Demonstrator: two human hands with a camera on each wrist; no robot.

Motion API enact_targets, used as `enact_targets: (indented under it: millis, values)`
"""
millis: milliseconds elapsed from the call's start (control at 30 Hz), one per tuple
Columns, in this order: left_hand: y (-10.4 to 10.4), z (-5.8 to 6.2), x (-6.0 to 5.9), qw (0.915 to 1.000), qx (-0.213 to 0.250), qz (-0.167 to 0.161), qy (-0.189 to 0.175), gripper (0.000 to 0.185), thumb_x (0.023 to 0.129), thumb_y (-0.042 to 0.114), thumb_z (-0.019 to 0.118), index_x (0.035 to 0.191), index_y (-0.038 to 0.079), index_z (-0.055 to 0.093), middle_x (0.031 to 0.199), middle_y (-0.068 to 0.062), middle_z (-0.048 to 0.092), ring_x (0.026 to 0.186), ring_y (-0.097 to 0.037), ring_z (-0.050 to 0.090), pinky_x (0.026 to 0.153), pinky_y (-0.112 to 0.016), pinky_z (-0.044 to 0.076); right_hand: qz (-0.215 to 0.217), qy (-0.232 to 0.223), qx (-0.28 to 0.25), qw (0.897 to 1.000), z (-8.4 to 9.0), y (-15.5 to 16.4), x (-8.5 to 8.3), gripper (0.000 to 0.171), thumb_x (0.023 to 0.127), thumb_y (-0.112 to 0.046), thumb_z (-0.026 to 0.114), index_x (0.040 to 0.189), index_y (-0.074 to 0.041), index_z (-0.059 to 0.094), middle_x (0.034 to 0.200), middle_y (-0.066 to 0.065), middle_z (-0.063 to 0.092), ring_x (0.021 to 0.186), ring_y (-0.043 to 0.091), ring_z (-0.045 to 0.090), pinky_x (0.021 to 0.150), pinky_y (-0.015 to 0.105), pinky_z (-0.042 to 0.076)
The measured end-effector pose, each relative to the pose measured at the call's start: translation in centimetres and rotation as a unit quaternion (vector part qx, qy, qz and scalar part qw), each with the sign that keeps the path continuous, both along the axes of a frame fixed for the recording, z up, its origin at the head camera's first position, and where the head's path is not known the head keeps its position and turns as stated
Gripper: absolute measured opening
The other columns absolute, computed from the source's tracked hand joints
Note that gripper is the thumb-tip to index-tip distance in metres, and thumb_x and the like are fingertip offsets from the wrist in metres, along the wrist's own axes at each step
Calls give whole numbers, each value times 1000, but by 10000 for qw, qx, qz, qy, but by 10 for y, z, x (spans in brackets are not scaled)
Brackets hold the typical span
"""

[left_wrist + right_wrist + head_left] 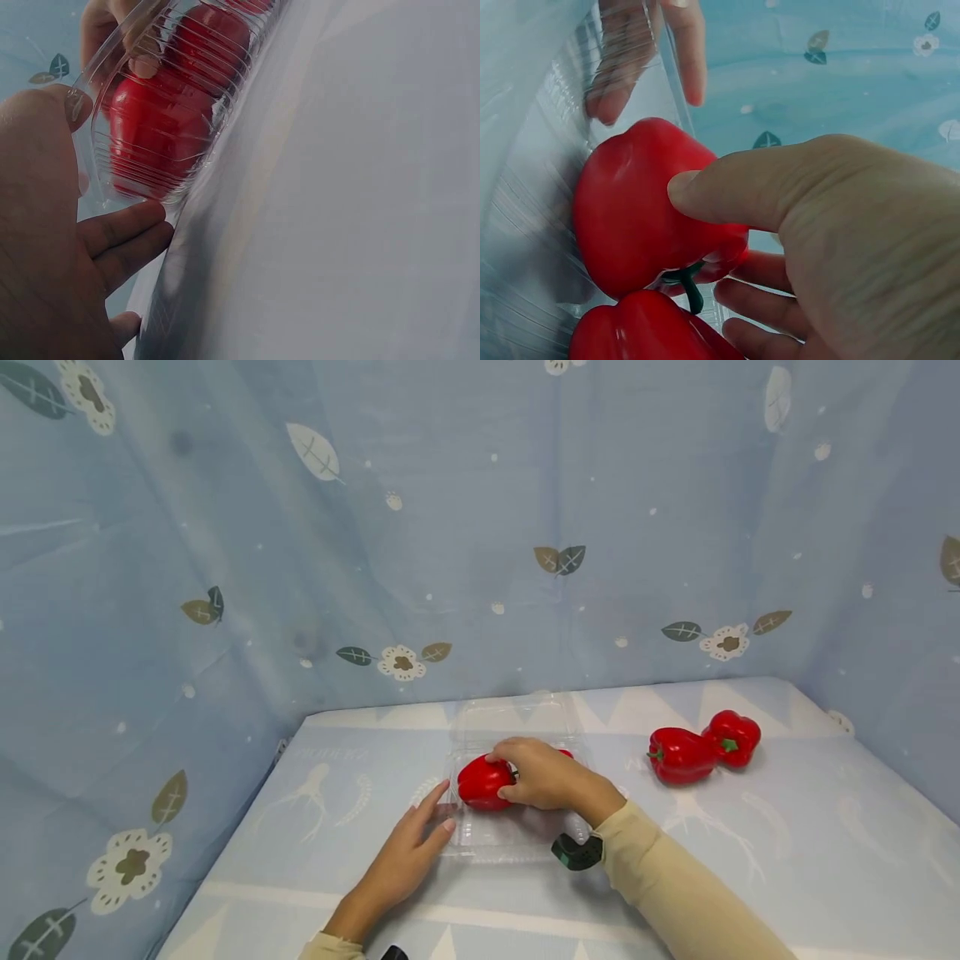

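A clear plastic clamshell box (497, 847) lies open mid-table, its lid (516, 717) flat behind it. My right hand (501, 775) grips a red bell pepper (480, 785) inside the box, thumb on its side. In the right wrist view the thumb presses that pepper (634, 210), and a second pepper (641, 334) lies beside it in the box. My left hand (433, 820) rests open, straight fingers against the box's left wall (154, 187). Two more red peppers (678, 755) (733, 737) lie touching on the table to the right.
The table (787, 827) wears a pale blue patterned cover. Blue leaf-print curtains (480, 527) close it in at the back and on both sides. A black wrist camera (576, 852) hangs under my right sleeve.
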State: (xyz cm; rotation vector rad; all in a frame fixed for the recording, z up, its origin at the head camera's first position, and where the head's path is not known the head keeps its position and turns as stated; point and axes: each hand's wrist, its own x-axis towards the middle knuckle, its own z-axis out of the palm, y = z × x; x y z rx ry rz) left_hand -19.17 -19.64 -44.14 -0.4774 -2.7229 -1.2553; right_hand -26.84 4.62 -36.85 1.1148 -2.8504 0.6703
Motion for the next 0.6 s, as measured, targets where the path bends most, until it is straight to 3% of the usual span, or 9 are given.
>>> enact_targets:
  millis: [233,600]
  values:
    - [1,-1,0,10000,-22,-2,93,56,98,34,52,149,28,32,126,6,61,129,-15,45,115,-52,12,-214,-133,71,9997,-1,2,1,45,82,-28,72,125,-16,63,127,2,56,115,20,53,95,38,48]
    - [2,2,5,9999,-27,17,-123,57,98,38,51,150,28,30,126,3,61,129,-19,45,114,-54,10,-233,-35,-4,9997,-6,5,6,45,87,-35,66,127,-15,62,129,1,56,116,21,53,94,41,48]
